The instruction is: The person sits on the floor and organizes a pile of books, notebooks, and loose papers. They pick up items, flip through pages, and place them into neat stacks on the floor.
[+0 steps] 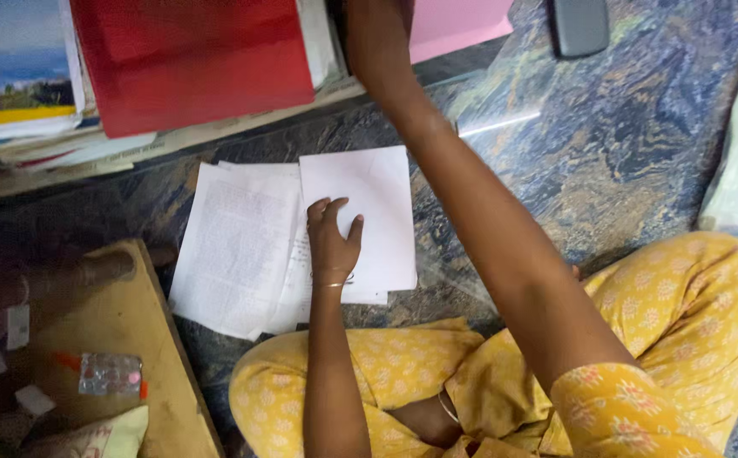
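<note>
yellow floral clothes, thin wrist bangle

**Dim indoor light, soft focus**

You see the white papers brightest, while the left side falls into dark shadow. A thin glare streak lies on the polished stone floor. The near arm looks slightly blurred.

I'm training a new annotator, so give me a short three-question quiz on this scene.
1. True or false: the left hand rests flat on the white papers.
2. Where does the right arm reach? A) toward the red folder and stacked books up top B) into the lap
3. What colour is the person's clothing?

Key: 1 true; 2 A; 3 yellow. The right hand itself is out of view.
</note>
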